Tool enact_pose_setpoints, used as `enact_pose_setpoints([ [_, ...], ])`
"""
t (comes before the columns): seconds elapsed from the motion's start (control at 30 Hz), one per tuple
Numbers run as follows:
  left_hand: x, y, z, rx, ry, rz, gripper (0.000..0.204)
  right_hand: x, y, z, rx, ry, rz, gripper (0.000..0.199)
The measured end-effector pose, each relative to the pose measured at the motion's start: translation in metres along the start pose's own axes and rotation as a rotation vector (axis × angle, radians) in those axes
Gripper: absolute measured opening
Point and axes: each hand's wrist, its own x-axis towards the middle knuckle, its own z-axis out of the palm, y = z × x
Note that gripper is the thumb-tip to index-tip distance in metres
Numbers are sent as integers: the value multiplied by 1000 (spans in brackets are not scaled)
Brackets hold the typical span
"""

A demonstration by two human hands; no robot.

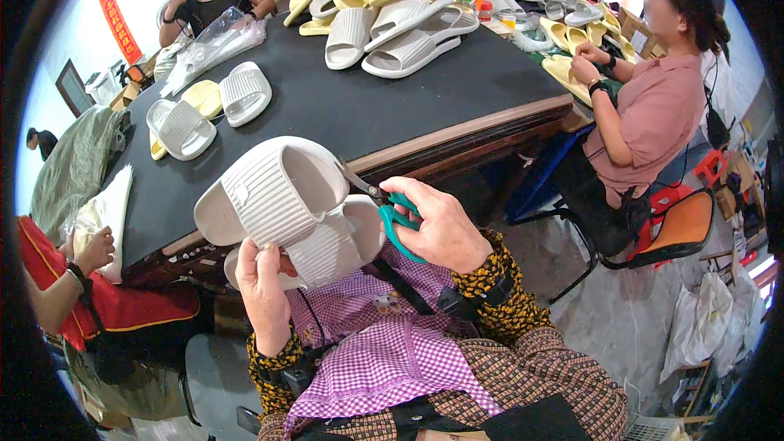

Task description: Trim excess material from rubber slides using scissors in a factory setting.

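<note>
A pair of light grey slide sandals (265,188) is held up over my lap, one overlapping the other, both with ribbed straps. My left hand (263,282) grips them from below, thumb and fingers closed on the strap of the nearer one. In my right hand (445,227) is a pair of scissors with teal handles (400,229), my fingers through the loops. Its metal blades (359,183) reach the edge of the upper sandal; whether anything lies between them I cannot make out.
On the dark table (318,110) lie grey sandals (246,94) with yellow ones, and a large sandal pile (392,24) farther back. A co-worker (645,98) sits at the right handling yellow sandals; another (216,0) is across the table. Someone's hand (94,251) shows at the left.
</note>
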Motion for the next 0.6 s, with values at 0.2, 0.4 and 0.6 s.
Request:
enact_pose_setpoints([
  [0.2, -2, 0, 0, -18, 56, -2, 18, 0, -2, -3, 33, -42, 0, 43],
  [0.4, 1, -4, -5, -55, 80, 9, 21, -1, -3, -5, 18, -64, -14, 43],
  [0.6, 1, -6, -8, -85, 85, 16, 21, -2, -2, -5, -14, -45, -63, 42],
])
